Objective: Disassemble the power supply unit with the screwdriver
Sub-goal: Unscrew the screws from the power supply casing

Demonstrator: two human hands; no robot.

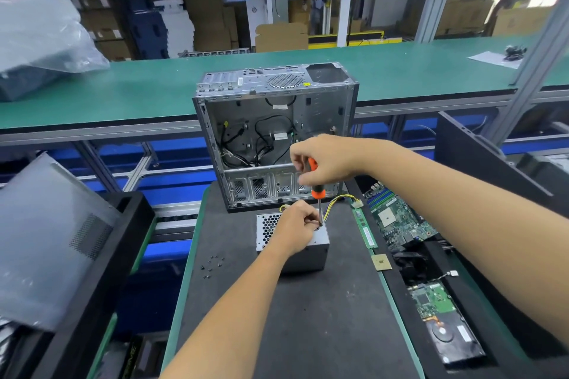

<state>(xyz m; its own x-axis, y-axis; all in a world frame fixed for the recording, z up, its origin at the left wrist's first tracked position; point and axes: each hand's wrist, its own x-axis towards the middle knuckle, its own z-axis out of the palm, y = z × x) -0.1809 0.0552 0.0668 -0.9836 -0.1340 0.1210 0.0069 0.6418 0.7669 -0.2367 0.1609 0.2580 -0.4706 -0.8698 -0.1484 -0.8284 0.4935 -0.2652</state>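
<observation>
While my right hand (320, 160) grips the orange handle of the screwdriver (317, 192) and holds it nearly upright, its tip sits at the top right corner of the power supply unit (303, 251), which stands on the dark mat of the bench (308, 317) just below the middle of the frame. My left hand (297, 224) rests on top of the unit with its fingers curled close around the lower shaft, steadying the tip; whether they pinch the shaft or only guide it I cannot tell.

What worries me is the tip slipping. The shaft leans a little, and if I press off-axis the bit could cam out, chew the screw head, or jab the fingers right beside it. The unit is a small box held only by that one hand, so hard torque might twist or tip it. A freed screw could roll off toward the loose screws (212, 264) left of the unit, or drop through the honeycomb grille (269, 224). The yellow and black wires (335, 203) lie just behind the shaft and could snag.
</observation>
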